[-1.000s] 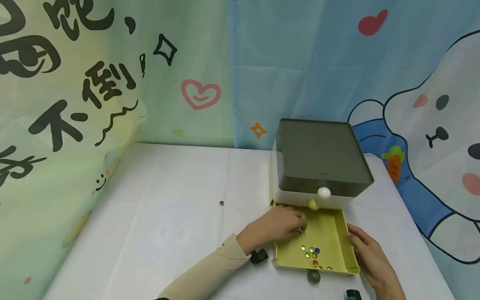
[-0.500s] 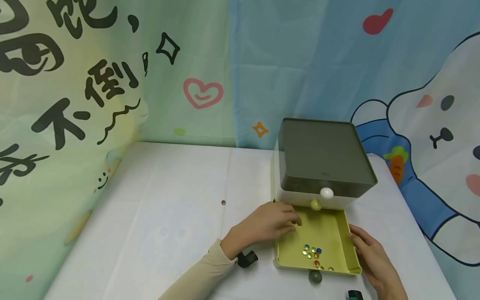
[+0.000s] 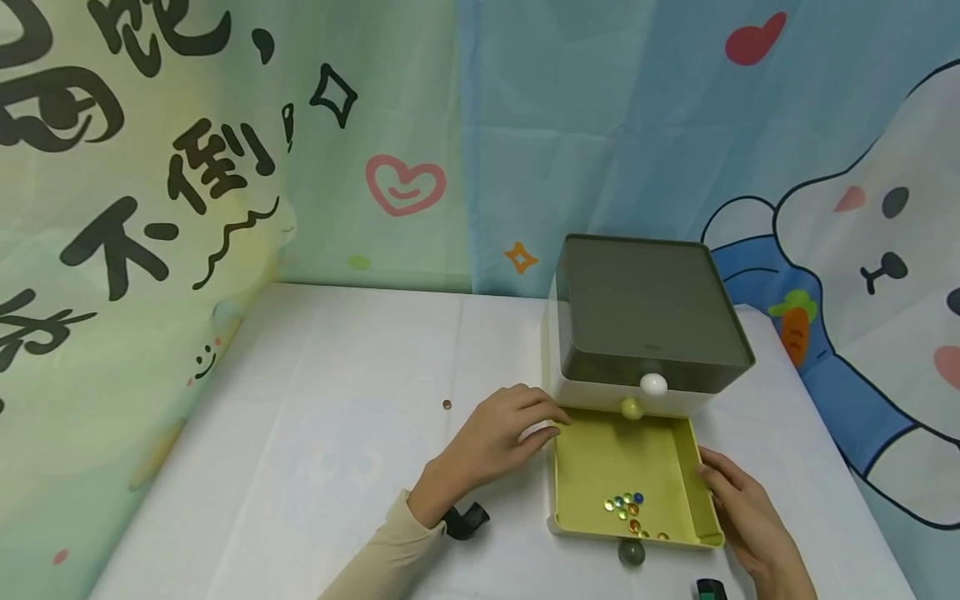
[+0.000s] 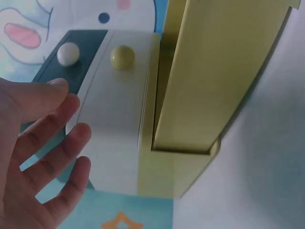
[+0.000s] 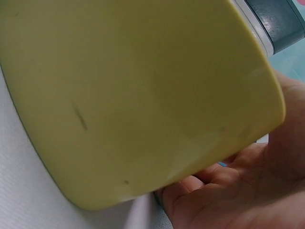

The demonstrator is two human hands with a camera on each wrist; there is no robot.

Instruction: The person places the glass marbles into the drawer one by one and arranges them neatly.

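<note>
A two-tier storage box with a dark lid stands on the table, its lower yellow-green drawer pulled out. Several shiny glass beads, clear, green, blue and orange, lie near the drawer's front. My left hand hovers at the drawer's back left edge, fingers loosely bent and holding nothing. In the left wrist view its fingertips overlap the box's white front. At the drawer's right side, my right hand holds the wall. The right wrist view shows its fingers partly hidden behind the drawer's wall.
One small reddish-brown bead lies on the white tablecloth left of the box. The drawer has a dark round knob. A printed curtain hangs behind the table.
My left hand has come up out of the drawer and moved left to its edge, fingers loosening. A few more beads show near the front. My right hand has stayed at the side wall.
</note>
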